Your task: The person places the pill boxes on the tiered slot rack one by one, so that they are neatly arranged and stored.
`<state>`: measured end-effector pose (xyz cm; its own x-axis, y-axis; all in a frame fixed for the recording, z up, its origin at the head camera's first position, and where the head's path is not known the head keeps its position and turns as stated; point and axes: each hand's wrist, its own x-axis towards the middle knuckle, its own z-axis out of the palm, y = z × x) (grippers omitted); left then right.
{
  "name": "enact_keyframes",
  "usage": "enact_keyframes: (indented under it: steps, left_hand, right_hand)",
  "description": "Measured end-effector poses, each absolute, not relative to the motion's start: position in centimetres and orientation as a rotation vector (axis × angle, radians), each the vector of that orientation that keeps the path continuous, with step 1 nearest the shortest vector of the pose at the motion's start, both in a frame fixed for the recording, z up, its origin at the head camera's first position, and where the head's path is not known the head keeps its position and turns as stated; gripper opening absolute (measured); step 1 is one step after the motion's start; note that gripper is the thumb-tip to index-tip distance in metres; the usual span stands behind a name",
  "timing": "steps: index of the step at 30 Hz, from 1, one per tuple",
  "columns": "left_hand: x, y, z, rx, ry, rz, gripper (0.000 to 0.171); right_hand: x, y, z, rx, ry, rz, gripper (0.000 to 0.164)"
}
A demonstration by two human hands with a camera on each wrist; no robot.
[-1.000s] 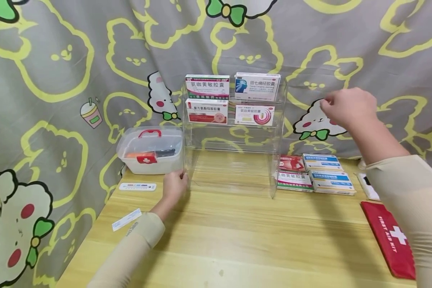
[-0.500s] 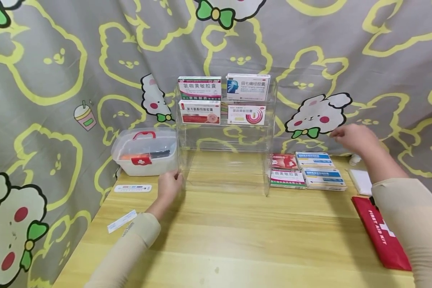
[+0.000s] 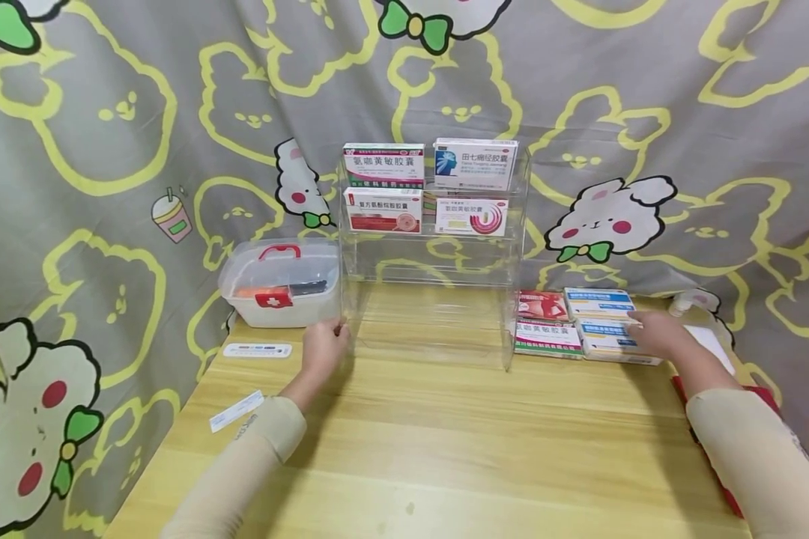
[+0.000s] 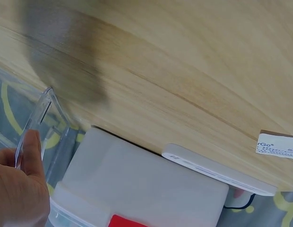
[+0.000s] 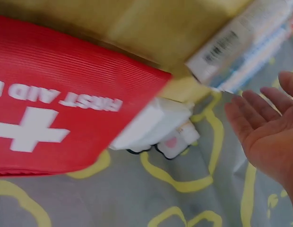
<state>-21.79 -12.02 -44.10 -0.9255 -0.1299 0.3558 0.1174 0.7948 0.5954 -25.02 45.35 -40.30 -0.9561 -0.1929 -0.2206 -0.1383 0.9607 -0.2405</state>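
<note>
At the bottom left of a clear tiered display rack [image 3: 431,353], my left hand [image 3: 321,352] pinches the rack's side edge. The left wrist view shows the thumb and fingers on either side of the clear panel [image 4: 45,111]. My right hand [image 3: 664,340] is over the right side of two blue-and-white medicine boxes, the nearer box [image 3: 607,337] and the farther box [image 3: 596,301]. In the right wrist view, the fingers of the right hand [image 5: 269,127] are extended and apart, palm showing, beside the blurred boxes [image 5: 231,52]. Contact with them cannot be told.
Several medicine boxes, including a white-and-red one [image 3: 383,211], fill the rack's upper tiers. Left of it are a lidded box [image 3: 290,311], a thermometer strip [image 3: 258,350] and a paper strip [image 3: 237,411]. At right lie a red first aid pouch [image 5: 80,94] and white pack [image 5: 151,123].
My right hand has come down from in front of the curtain to the blue-and-white boxes. The left hand stays at the rack's edge. The head view has shifted slightly.
</note>
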Motion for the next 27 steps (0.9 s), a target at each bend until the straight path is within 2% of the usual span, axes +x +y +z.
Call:
enact_keyframes:
  steps: [7,14,24,27]
  left_hand:
    - [-21.9,-12.2,-44.1,0.007,-2.565,-0.897,0.015]
    - [-22.1,-12.2,-44.1,0.004,-2.578,-0.901,0.015]
    - [-21.9,-12.2,-44.2,0.021,-2.593,-0.922,0.017]
    - [-21.9,-12.2,-44.1,0.015,-2.593,-0.915,0.015]
  right_hand:
    - [-24.8,45.3,-41.6,-0.326,2.844,-0.26,0.042]
    - [-24.5,45.9,-40.9,-0.206,2.783,-0.207,0.073]
    - [-24.4,46.5,-41.4,-0.204,2.775,-0.197,0.094]
    - [-24.5,46.6,-41.2,-0.191,2.786,-0.209,0.095]
